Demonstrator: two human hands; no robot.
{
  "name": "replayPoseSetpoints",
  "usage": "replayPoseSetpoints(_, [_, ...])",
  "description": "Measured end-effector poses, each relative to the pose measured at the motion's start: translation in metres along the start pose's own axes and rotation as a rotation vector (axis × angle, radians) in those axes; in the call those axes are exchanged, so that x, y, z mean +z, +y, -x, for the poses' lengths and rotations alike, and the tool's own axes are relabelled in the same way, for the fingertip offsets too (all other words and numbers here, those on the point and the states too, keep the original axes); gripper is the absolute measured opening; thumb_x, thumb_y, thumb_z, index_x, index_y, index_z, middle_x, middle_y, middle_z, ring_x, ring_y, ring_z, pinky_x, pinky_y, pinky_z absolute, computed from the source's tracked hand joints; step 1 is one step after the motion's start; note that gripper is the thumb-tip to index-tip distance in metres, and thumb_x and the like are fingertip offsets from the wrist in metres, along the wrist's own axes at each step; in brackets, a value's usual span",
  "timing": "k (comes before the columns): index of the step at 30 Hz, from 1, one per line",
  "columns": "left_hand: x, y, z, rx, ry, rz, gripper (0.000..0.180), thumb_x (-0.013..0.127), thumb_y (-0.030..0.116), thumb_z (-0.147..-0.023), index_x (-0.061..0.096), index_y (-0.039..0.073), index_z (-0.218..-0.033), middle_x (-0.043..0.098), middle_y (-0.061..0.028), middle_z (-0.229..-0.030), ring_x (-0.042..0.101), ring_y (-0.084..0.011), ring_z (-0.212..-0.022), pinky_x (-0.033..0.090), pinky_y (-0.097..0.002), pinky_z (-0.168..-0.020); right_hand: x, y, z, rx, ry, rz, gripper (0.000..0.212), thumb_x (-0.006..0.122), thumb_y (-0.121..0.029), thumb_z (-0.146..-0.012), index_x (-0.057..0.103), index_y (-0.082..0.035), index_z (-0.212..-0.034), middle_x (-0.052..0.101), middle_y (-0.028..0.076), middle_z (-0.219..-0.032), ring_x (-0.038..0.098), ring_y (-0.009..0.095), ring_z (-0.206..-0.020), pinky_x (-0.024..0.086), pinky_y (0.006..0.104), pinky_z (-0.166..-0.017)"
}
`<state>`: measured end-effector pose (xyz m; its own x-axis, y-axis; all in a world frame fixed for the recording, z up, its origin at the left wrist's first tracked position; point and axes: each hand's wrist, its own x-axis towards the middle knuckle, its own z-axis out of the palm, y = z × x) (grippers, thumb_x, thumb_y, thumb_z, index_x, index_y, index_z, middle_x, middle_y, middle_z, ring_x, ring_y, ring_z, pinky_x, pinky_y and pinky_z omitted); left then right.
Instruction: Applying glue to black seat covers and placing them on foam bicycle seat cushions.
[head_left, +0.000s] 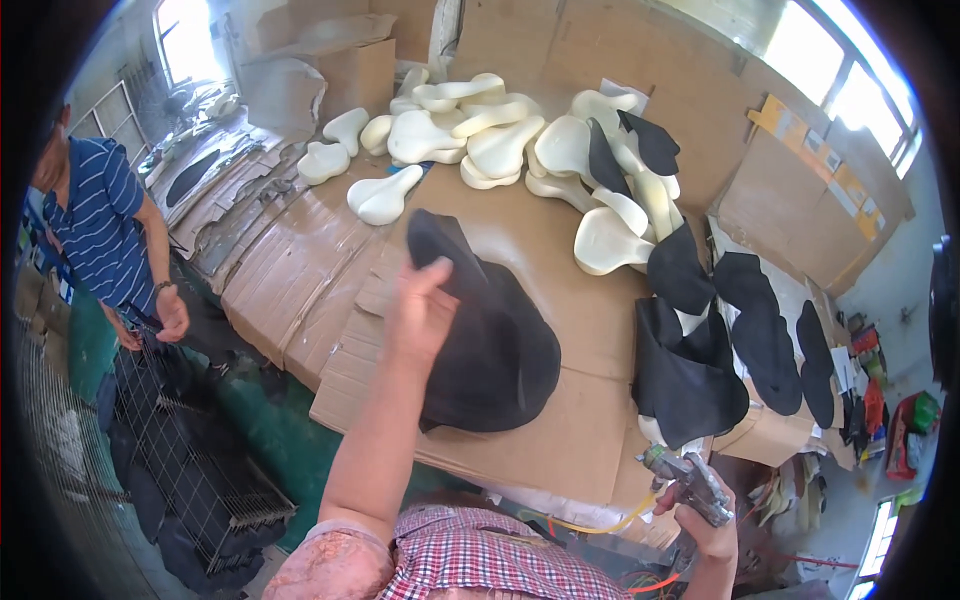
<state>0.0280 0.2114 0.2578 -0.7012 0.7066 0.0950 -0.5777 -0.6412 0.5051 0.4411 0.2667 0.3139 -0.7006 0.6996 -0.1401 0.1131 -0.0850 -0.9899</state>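
My left hand (425,310) is over the cardboard-covered table, its fingers closed at the edge of a black saddle cover (490,350). The cover is a limp sheet, narrow at its far end and wide and rounded at the near end. Some of my fingertips are hidden against it. Down at the lower right, my right hand (708,520) grips a metal spray gun (695,485) with a yellow hose (610,522) attached. Just beyond the gun lies a black cover (690,385) with a pale piece partly showing under it.
Cream foam saddle pads (495,150) are heaped at the table's far side. More black covers (765,330) lie to the right. At left a person in a striped shirt (105,225) stands by a wire rack (190,440) with black pieces. Cardboard sheets (620,60) stand behind.
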Motion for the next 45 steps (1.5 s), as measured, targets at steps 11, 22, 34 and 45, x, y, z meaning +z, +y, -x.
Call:
replayPoseSetpoints(11, [-0.118,0.222,0.070,0.500,0.146,-0.129,0.039,0.045,0.010,-0.094,0.042,-0.002,-0.131,0.052,-0.0159,-0.130,0.053,-0.0279,-0.115,0.039,-0.0433,-0.101,0.016,0.006,-0.006,-0.020,-0.075,0.081,0.058,0.067,-0.010,-0.076,0.046,0.005,-0.129,0.061,0.013,-0.091,0.061,0.018,-0.081,0.048,0.0304,-0.074])
replayPoseSetpoints(22, [-0.280,0.335,0.129,0.739,0.945,-0.207,0.031,0.056,0.010,-0.088,0.055,0.002,-0.118,0.058,-0.0165,-0.119,0.057,-0.0327,-0.108,0.045,-0.0474,-0.095,0.040,0.010,-0.041,-0.002,-0.147,0.075,0.055,0.062,0.002,-0.079,0.046,0.002,-0.131,0.061,0.012,-0.099,0.061,0.016,-0.085,0.051,0.0306,-0.079])
replayPoseSetpoints(34, [-0.183,-0.063,0.001,0.117,0.280,-2.074,0.052,0.050,0.034,-0.090,0.043,0.003,-0.132,0.039,-0.0218,-0.139,0.031,-0.0410,-0.132,0.024,-0.0516,-0.109,0.014,0.033,-0.050,0.040,-0.096,0.041,0.054,0.063,0.005,-0.081,0.045,0.003,-0.131,0.060,0.012,-0.101,0.060,0.014,-0.089,0.052,0.0300,-0.080])
replayPoseSetpoints(45, [-0.166,-0.176,0.050,0.137,-0.224,-2.292,0.066,0.055,0.046,-0.086,0.035,0.019,-0.142,0.023,-0.0142,-0.150,0.016,-0.0401,-0.139,0.015,-0.0625,-0.107,-0.014,0.043,-0.026,-0.026,-0.044,0.175,0.055,0.067,-0.001,-0.079,0.046,0.004,-0.130,0.064,0.011,-0.097,0.062,0.015,-0.087,0.052,0.0292,-0.077])
